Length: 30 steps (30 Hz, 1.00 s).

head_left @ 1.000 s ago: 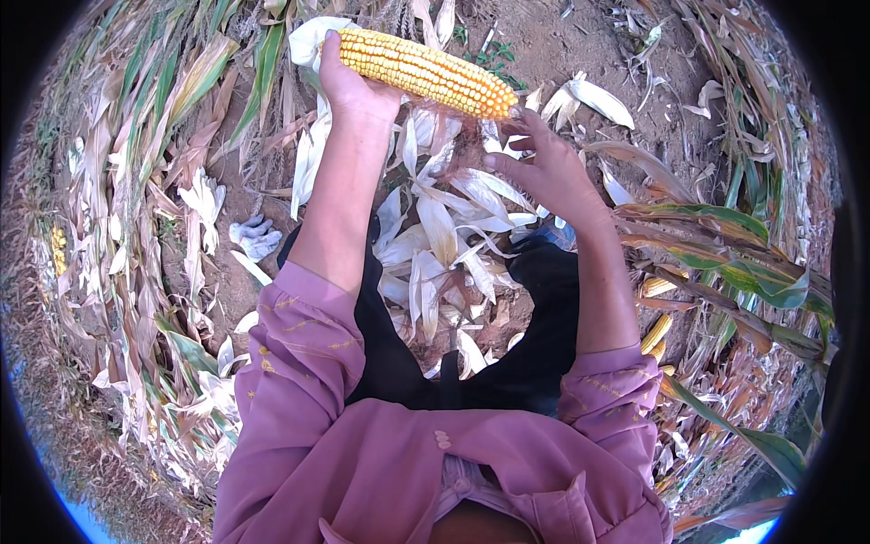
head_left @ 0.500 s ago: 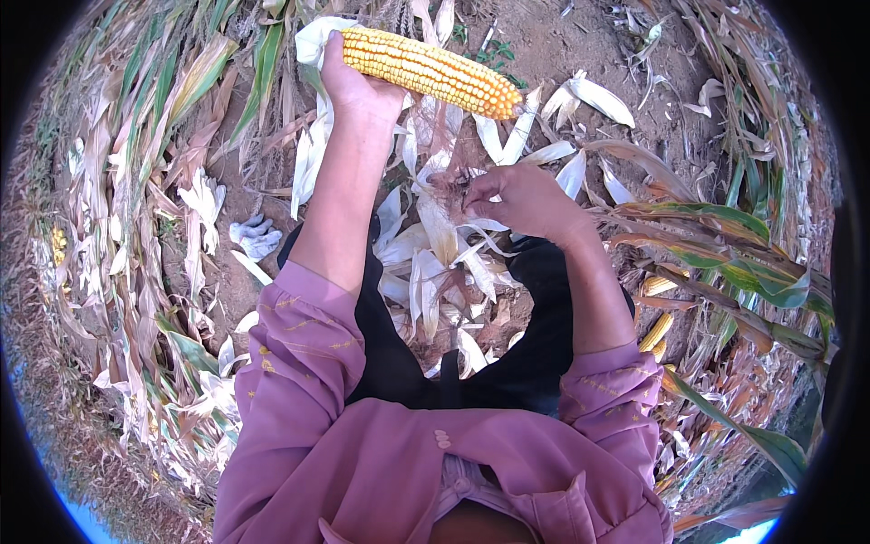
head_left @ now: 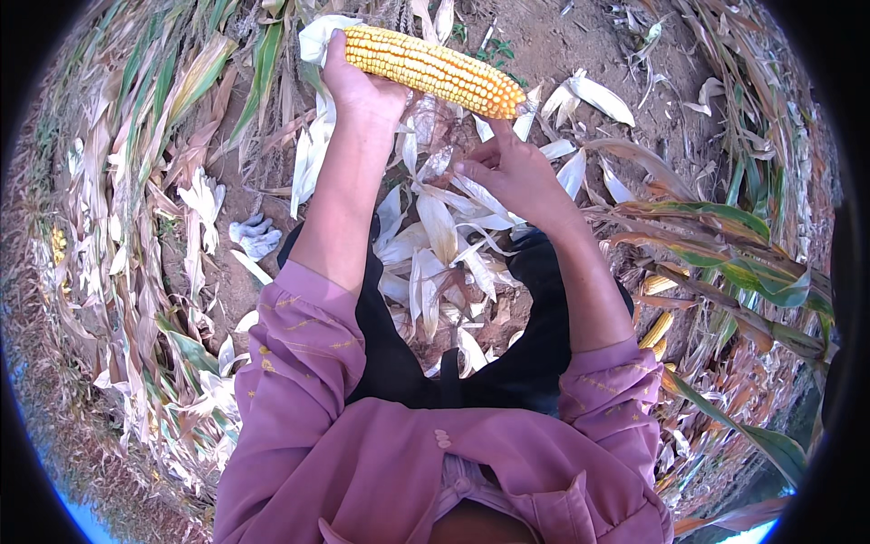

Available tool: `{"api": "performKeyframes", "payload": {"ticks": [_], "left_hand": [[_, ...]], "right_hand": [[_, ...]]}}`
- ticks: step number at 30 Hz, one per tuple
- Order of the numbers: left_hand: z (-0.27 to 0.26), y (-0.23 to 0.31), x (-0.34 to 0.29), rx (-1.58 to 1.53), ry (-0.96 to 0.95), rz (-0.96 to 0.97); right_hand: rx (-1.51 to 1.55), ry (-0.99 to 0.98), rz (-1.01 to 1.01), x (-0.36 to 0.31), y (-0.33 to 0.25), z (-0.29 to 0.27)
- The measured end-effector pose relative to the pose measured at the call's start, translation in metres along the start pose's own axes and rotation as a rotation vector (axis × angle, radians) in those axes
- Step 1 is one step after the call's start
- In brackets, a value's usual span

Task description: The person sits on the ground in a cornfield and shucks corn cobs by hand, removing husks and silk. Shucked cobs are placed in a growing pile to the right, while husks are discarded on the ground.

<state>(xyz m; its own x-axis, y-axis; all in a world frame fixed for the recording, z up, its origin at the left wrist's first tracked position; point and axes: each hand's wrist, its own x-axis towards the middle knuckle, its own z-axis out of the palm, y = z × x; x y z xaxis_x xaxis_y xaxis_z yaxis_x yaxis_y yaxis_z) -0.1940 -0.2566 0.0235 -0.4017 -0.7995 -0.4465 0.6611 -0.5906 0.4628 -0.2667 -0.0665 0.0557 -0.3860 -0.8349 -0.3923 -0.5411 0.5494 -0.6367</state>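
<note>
My left hand (head_left: 364,89) is closed round the husk end of a large yellow corn cob (head_left: 435,72), its thumb pressed along the near side. Bare kernels show along the cob, which slants down toward its tip on the right. A pale flap of husk (head_left: 323,39) remains folded at the base beside my thumb. Just below the tip is my right hand (head_left: 521,177), its index finger reaching up to the cob and its thumb apart, with nothing visible in it. Whether that finger touches the cob, I cannot tell.
Peeled husks (head_left: 439,231) lie on the soil between my dark-trousered legs. A greyish-white glove (head_left: 256,237) rests on the ground at left. Other yellow cobs (head_left: 656,331) lie by my right arm. Dry stalks and leaves (head_left: 752,249) crowd the right side, more line the left.
My right hand has moved up from the loose husks toward the cob's tip, and its fingers have opened out. The cob in my left hand has barely shifted.
</note>
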Motion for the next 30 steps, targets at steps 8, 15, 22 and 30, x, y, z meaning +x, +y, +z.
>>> {"api": "performKeyframes", "payload": {"ticks": [8,15,22,30], "left_hand": [[0.007,-0.007,-0.011,0.011,-0.027,-0.104],[0.013,-0.012,-0.020,0.023,-0.020,-0.165],[0.005,-0.010,-0.009,0.016,0.023,-0.052],[0.005,-0.008,-0.009,0.022,0.018,-0.101]], "right_hand": [[0.251,0.022,-0.013,0.014,-0.011,0.025],[0.354,-0.022,-0.040,0.023,-0.011,0.035],[0.107,-0.106,-0.195,0.008,-0.013,0.030],[-0.460,-0.368,-0.222,-0.008,0.005,0.038]]}}
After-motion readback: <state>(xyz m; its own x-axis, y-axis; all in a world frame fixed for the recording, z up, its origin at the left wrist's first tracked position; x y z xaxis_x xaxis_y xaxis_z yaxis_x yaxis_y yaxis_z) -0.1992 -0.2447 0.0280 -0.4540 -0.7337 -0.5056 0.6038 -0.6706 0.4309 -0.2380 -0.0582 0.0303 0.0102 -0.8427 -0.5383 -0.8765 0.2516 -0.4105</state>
